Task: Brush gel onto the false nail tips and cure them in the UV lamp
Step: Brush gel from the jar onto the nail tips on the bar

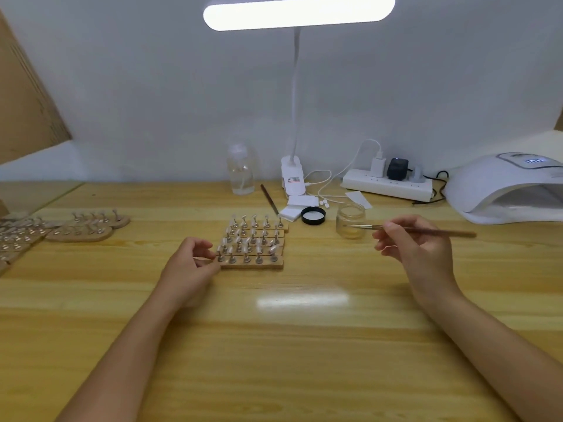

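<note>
Two bare forearms reach forward over the wooden table (304, 345). Left hand (190, 269) rests on the tabletop, fingers loosely curled, with fingertips touching the near left corner of the front wooden strip (253, 263); whether it pinches that strip cannot be determined. Right hand (417, 251) is raised, thumb and fingers pinching a thin brush (426, 230) held roughly level, its bristle end pointing left and overlapping the small glass jar (350, 220).

Several wooden strips sit side by side as one block, each carrying a row of small metal stands topped with pale false nail tips (251, 239). More loaded holders (79, 228) lie well apart at the left edge.

Jar is uncapped and holds a shallow yellowish layer at the bottom. Its black lid (313, 215) lies just beside it to the left, inner face up, next to white wipes (294, 208) and a second brush (269, 200).

Further back stand a clear plastic bottle (240, 169), partly filled with clear liquid, a clip-on desk lamp (298, 12), lit, and a power strip (387, 185) with plugs. White UV lamp (505, 187) sits far right, its display lit, its opening facing the near side.
</note>
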Motion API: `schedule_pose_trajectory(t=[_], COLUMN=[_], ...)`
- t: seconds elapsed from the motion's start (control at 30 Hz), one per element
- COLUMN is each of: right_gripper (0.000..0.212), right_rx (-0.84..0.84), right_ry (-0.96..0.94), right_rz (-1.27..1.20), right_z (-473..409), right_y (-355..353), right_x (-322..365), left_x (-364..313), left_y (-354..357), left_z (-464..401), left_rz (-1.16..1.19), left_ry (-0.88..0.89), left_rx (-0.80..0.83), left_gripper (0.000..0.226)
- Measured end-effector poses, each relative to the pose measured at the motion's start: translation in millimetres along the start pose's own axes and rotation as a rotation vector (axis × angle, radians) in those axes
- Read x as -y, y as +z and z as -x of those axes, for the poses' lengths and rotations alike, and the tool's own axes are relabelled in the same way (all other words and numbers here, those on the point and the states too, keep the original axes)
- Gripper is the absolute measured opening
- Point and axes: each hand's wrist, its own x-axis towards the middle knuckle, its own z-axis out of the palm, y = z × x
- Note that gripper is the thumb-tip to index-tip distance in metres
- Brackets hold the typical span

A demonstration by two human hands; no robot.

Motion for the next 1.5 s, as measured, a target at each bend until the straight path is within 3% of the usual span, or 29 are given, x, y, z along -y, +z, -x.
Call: schedule_pose_trajectory(t=[0.13, 0.37, 0.5, 0.63, 0.7, 0.77, 0.83, 0.87, 0.97, 1.03, 1.23, 1.5], right_gripper=[0.016, 0.024, 0.026, 0.025, 0.024, 0.027, 0.028, 0.028, 0.028, 0.027, 0.025, 0.016], right_rx=[-0.018, -0.054, -0.081, -0.128, -0.159, -0.197, -0.230, -0.239, -0.249, -0.254, -0.294, -0.390], right_ry=[-0.008, -0.028, -0.094, -0.129, -0.110, -0.070, -0.036, -0.026, -0.014, -0.007, 0.064, 0.057], right_rz=[0.018, 0.034, 0.060, 0.066, 0.061, 0.042, 0.032, 0.029, 0.024, 0.027, 0.002, -0.047], right_z=[2, 7, 10, 9, 6, 3, 0, -1, -2, -2, -3, -10], right_y=[-4, -1, -1, -3, -5, -7, -9, -9, -9, -10, -13, -17], right_x=[-7, -10, -9, -10, -12, -16, -19, -20, -21, -20, -23, -29], left_x=[-3, -26, -48, -74, -82, -82, -76, -73, -64, -60, -66, -74], left_y=[-4, -17, 2, 50, 64, 65, 62, 62, 71, 82, 98, 120], left_z=[6, 29, 45, 75, 78, 69, 54, 47, 34, 29, 13, 1], left_rz=[0.018, -0.092, -0.229, -0.057, 0.011, 0.136, 0.146, 0.112, -0.039, -0.109, -0.117, -0.061], left_ry=[-0.005, -0.003, 0.128, 0.345, 0.504, 0.634, 0.657, 0.631, 0.508, 0.481, 0.471, 0.501], left_rx=[0.054, 0.387, 0.498, 0.801, 0.755, 0.515, 0.293, 0.258, 0.426, 0.500, 0.467, 0.399], left_gripper=[0.025, 0.039, 0.061, 0.046, 0.039, 0.022, 0.035, 0.047, 0.074, 0.080, 0.063, 0.066])
